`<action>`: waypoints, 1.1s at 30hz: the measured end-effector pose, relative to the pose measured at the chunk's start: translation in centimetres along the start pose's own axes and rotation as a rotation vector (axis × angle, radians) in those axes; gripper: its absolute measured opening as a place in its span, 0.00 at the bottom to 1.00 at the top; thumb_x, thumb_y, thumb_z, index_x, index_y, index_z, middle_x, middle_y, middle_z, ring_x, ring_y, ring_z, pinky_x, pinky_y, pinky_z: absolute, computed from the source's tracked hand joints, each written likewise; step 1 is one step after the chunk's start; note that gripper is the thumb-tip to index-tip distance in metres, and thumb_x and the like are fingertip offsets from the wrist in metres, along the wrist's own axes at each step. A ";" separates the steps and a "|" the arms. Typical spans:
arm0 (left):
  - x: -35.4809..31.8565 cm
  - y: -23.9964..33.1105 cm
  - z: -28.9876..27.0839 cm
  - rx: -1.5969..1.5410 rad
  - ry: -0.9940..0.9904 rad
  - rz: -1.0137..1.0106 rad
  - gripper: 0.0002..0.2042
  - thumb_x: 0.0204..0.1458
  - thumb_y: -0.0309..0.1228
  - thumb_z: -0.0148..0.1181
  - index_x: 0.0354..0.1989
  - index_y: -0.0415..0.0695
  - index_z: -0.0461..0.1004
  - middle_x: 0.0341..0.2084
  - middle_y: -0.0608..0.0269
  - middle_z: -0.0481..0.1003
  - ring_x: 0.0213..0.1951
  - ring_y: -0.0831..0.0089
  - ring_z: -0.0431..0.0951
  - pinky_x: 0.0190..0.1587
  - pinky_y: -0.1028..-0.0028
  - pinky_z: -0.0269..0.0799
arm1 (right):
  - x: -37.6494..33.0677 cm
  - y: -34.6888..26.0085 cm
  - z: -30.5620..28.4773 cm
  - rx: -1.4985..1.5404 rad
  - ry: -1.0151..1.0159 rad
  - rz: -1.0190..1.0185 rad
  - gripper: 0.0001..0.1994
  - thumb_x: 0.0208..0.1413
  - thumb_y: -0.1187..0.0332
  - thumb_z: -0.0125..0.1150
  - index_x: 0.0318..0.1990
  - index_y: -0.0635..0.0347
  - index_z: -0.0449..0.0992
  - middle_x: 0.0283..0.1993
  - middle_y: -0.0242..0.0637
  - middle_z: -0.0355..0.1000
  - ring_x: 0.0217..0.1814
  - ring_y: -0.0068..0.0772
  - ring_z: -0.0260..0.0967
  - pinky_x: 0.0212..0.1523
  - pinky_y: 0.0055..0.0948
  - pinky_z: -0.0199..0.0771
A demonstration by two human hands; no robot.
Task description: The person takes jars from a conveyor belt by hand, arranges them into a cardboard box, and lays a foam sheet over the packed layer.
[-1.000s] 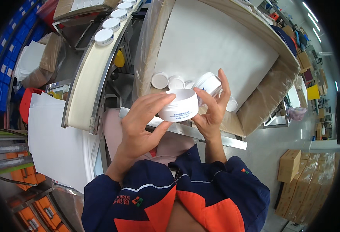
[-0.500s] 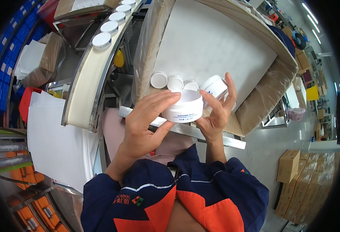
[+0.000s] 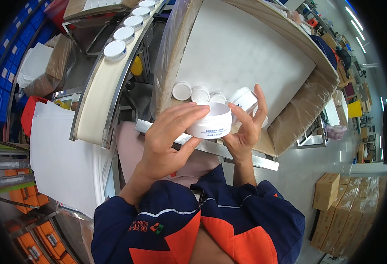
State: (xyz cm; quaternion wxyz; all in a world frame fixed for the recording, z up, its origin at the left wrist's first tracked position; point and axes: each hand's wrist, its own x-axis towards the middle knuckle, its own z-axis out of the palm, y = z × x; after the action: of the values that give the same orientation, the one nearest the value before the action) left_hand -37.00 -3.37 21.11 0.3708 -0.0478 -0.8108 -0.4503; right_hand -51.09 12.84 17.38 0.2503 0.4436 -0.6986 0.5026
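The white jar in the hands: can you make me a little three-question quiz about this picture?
1. True or false: both the left hand and the right hand are touching the white jar.
2. Where do the other lidded jars stand in a row?
A. on the curved conveyor belt to the left
B. on the stacked brown boxes
C. on the white sheets
3. Fill in the blank: the small white jars beyond the hands sit inside a big cardboard box lined with clear ____.

Key
1. true
2. A
3. plastic
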 end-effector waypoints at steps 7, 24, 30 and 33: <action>0.1 0.1 0.0 0.010 0.003 0.005 0.29 0.38 0.17 0.69 0.56 0.43 0.77 0.51 0.55 0.78 0.55 0.55 0.77 0.57 0.62 0.72 | -0.1 0.1 -0.1 -0.006 -0.017 0.020 0.31 0.32 0.53 0.84 0.49 0.47 0.84 0.73 0.54 0.52 0.74 0.55 0.52 0.68 0.48 0.58; -0.4 0.3 0.3 0.007 0.087 -0.002 0.35 0.38 0.18 0.71 0.61 0.42 0.69 0.51 0.62 0.80 0.53 0.60 0.78 0.56 0.64 0.70 | -0.7 0.3 0.8 0.058 -0.032 0.041 0.27 0.36 0.60 0.81 0.49 0.48 0.83 0.73 0.55 0.52 0.75 0.57 0.52 0.68 0.51 0.58; -0.2 0.4 0.2 0.017 0.075 0.000 0.35 0.37 0.17 0.71 0.61 0.42 0.69 0.51 0.61 0.80 0.54 0.60 0.78 0.56 0.64 0.70 | -0.5 0.2 0.7 0.070 -0.024 0.056 0.28 0.34 0.57 0.83 0.49 0.47 0.84 0.73 0.54 0.51 0.74 0.55 0.52 0.68 0.49 0.57; -0.4 0.3 0.1 -0.016 0.082 -0.023 0.35 0.38 0.17 0.71 0.61 0.41 0.69 0.52 0.61 0.80 0.55 0.58 0.78 0.58 0.64 0.70 | -0.4 0.0 0.7 0.077 -0.009 0.056 0.29 0.33 0.56 0.84 0.48 0.48 0.84 0.73 0.53 0.51 0.74 0.55 0.52 0.68 0.48 0.58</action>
State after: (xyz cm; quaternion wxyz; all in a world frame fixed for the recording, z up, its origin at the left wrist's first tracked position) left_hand -36.65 -3.04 21.01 0.3981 -0.0233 -0.7919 -0.4625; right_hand -50.82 12.35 16.79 0.2158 0.4353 -0.6920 0.5339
